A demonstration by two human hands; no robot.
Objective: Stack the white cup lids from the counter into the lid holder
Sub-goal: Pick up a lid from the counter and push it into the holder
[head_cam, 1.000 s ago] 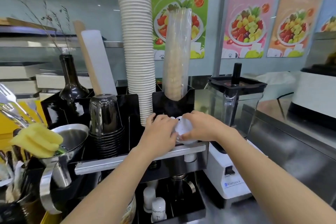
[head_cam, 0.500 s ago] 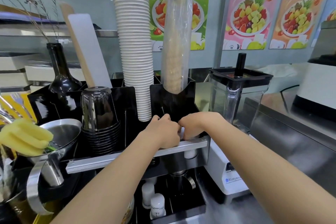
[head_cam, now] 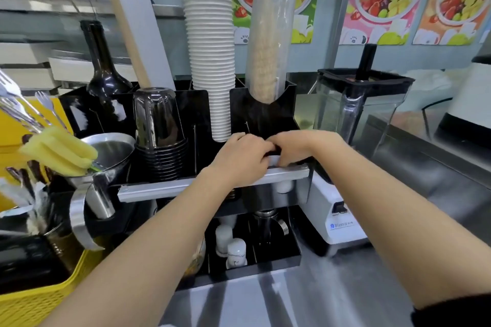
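Your left hand point(head_cam: 243, 155) and right hand point(head_cam: 297, 147) meet, fingers curled down over front compartment of black lid holder point(head_cam: 263, 117). White lids point(head_cam: 273, 160) barely visible between them, apparently being seated. Grip unclear. Next: release cleanly, withdraw, fetch more.

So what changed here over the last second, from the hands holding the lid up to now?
Both hands, left hand and right hand, moved down and closed together over the front compartment of the black holder. The white lid, held up in plain view a second ago, is now almost hidden, only a sliver showing between the fingers. Whether it is released cannot be told. The paper cup stack, black cups and blender stayed put.
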